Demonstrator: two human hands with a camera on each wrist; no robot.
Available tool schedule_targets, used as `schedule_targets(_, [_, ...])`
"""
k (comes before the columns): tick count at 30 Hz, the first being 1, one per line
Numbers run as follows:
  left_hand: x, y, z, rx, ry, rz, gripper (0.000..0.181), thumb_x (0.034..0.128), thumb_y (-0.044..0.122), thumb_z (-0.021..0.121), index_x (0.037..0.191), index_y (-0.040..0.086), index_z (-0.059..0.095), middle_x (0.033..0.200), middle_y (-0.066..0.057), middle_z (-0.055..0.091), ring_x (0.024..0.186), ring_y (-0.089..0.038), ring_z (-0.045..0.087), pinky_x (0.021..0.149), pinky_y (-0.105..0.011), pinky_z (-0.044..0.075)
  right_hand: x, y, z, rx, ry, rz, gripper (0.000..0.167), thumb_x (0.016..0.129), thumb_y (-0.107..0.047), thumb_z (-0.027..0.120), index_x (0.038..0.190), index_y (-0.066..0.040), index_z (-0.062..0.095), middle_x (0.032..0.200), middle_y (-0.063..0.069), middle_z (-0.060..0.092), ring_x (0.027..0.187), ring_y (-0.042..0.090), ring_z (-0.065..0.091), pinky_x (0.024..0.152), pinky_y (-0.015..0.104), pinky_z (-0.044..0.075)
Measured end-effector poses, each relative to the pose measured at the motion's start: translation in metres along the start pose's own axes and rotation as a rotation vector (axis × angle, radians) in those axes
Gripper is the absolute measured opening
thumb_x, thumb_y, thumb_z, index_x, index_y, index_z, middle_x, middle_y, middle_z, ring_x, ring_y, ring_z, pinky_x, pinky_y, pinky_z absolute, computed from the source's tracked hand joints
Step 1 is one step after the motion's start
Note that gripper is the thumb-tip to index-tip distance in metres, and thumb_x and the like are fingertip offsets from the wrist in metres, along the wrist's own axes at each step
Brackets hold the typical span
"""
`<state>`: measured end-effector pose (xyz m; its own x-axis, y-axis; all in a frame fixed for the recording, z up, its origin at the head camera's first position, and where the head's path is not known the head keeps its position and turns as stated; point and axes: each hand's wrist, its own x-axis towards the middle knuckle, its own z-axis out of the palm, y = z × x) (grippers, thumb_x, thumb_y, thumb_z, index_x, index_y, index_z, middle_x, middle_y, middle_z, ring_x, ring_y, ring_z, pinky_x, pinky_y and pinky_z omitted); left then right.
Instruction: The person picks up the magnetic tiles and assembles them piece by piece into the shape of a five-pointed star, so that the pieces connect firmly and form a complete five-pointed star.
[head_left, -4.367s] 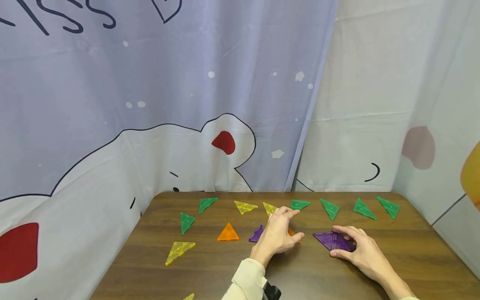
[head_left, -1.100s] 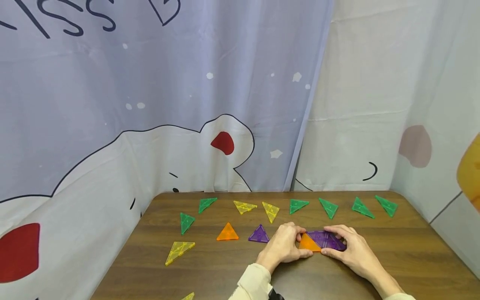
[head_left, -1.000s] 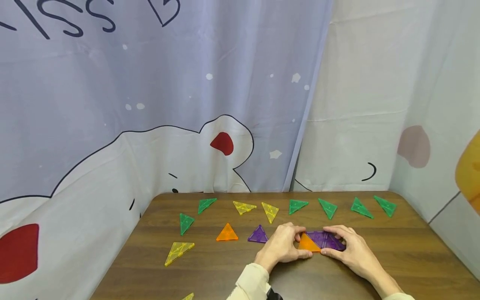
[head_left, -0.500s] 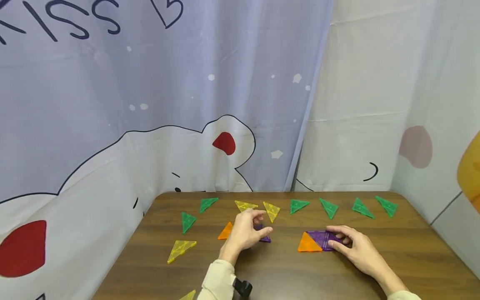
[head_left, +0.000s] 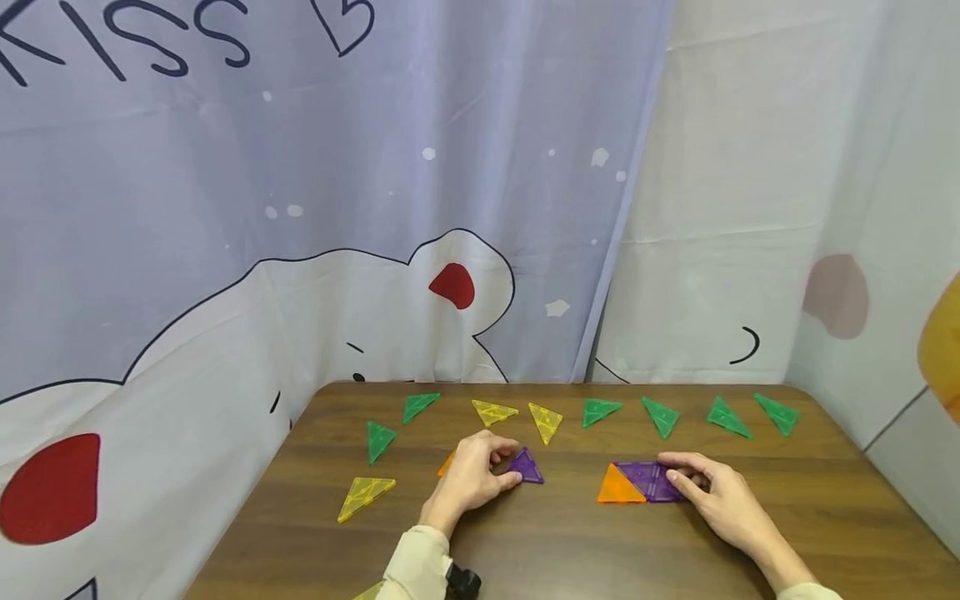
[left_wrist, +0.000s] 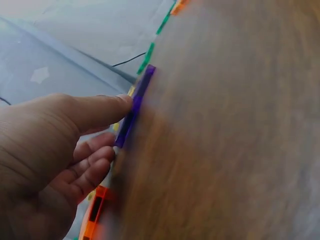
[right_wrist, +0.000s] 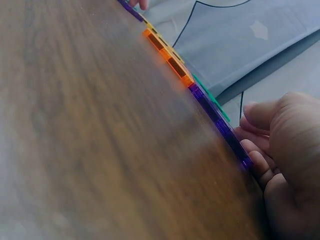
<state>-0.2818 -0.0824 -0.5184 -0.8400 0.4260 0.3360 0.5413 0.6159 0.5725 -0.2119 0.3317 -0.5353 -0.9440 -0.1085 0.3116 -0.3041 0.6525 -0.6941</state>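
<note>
Around a purple triangular magnetic tile (head_left: 527, 467) my left hand (head_left: 468, 477) curls, thumb at its near side and fingers behind. The left wrist view has the left thumb against the edge of this purple tile (left_wrist: 136, 106). On the right, an orange triangular tile (head_left: 619, 487) lies edge to edge with a purple piece (head_left: 647, 481), seemingly two purple triangles joined. My right hand (head_left: 723, 502) holds the right end of that piece, partly covering it. In the right wrist view the orange tile (right_wrist: 170, 59) meets the purple piece (right_wrist: 220, 125) end to end.
Another orange tile (head_left: 446, 464) is mostly hidden behind my left hand. Along the back lie yellow tiles (head_left: 495, 412) and several green tiles (head_left: 662, 417). A larger yellow tile (head_left: 363, 497) lies at left on the wooden table (head_left: 570, 550). A printed curtain (head_left: 375, 208) hangs behind.
My left hand brought the orange tile against the purple piece, let it go, then moved left to the separate purple triangle and closed on it. My right hand stays at the purple piece.
</note>
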Motion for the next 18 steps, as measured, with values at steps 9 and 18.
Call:
schedule_targets(9, [0.0005,0.0036,0.0002,-0.048,-0.017,0.003,0.024,0.0868,0.018,0.099,0.108,0.012,0.091,0.097,-0.001,0.077,0.078,-0.007,0.064,0.068,-0.02,0.053,0.0012,-0.0015,-0.0026,-0.021,0.025,-0.006,0.025,0.113,-0.022,0.069,0.135,-0.016,0.078,0.116,-0.001,0.082,0.088,0.003,0.068,0.072,0.026,0.055])
schedule_targets(18, [-0.0038,0.0037,-0.0026,-0.064,-0.059,0.014,0.016,0.096,0.003,0.085,0.106,0.014,0.091,0.099,0.001,0.083,0.078,-0.002,0.064,0.066,-0.019,0.052,-0.0015,-0.0013,-0.002,-0.024,0.007,-0.014,0.033,0.106,0.001,0.072,0.133,-0.015,0.079,0.114,0.0,0.082,0.094,0.003,0.07,0.077,0.025,0.058])
